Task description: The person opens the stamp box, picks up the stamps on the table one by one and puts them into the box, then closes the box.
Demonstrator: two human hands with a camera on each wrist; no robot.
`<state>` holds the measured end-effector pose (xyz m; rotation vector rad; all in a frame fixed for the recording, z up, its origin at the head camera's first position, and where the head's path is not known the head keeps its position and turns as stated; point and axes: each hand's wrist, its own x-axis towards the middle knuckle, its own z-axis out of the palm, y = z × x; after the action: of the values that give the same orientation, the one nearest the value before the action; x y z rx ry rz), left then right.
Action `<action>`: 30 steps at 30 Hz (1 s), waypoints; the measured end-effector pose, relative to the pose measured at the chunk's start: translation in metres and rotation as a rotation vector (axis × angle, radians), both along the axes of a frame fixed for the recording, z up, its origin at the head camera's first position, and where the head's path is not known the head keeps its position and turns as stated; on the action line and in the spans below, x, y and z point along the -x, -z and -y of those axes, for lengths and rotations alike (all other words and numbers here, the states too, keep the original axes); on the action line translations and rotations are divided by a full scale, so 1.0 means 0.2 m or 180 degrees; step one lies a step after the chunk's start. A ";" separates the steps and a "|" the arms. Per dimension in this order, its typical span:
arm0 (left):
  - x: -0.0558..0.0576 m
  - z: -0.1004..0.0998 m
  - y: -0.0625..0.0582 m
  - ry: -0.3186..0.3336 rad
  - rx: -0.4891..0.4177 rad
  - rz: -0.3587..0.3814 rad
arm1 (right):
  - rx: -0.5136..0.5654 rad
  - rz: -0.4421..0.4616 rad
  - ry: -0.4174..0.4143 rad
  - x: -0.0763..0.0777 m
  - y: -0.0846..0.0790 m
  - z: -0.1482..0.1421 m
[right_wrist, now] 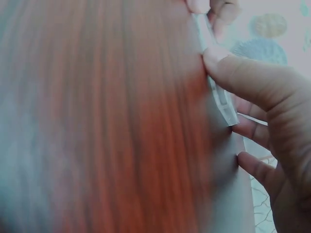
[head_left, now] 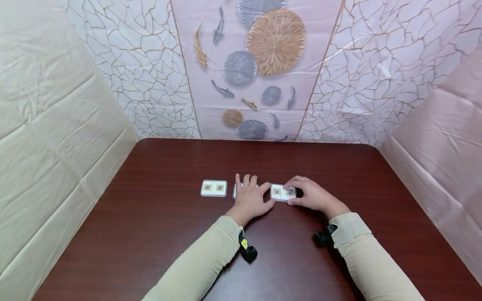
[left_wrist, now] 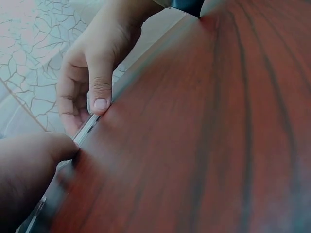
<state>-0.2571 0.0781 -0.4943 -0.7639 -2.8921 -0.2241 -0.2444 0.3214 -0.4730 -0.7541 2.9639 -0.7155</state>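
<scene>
A flat clear-edged case (head_left: 276, 192), its white insert bearing two small square pictures, lies across the hands in the head view. My right hand (head_left: 310, 195) pinches its right end, thumb on the near edge and fingers over the far side. At its left end, my left hand (head_left: 251, 202) holds the corners between thumb and forefinger. The other left fingers spread over a second similar case (head_left: 235, 192), mostly hidden under them. In the right wrist view, the gripped case (right_wrist: 221, 97) shows edge-on beside the right thumb (right_wrist: 233, 73).
A third case (head_left: 214, 188) with two small pictures lies left of the hands, in line with the others. All are on a dark red-brown wooden table (head_left: 165, 234). A patterned cloth backdrop (head_left: 241, 104) stands behind the table, with pale cloth at both sides.
</scene>
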 end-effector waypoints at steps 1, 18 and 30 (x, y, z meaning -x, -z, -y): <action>0.00 0.00 0.00 0.0011 0.0002 -0.0023 | 0.0074 0.0025 0.0021 0.00 0.01 0.00; -0.01 0.03 0.02 0.0165 -0.0019 -0.0232 | 0.0788 -0.0143 0.0258 -0.04 0.14 -0.01; -0.02 0.07 0.03 0.0138 -0.0268 -0.0137 | 0.1098 -0.0263 0.0281 -0.05 0.19 -0.01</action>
<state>-0.2530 0.0637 -0.5007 -0.8069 -2.8082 -0.3280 -0.2350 0.3227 -0.5102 -0.6804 2.9991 -1.2540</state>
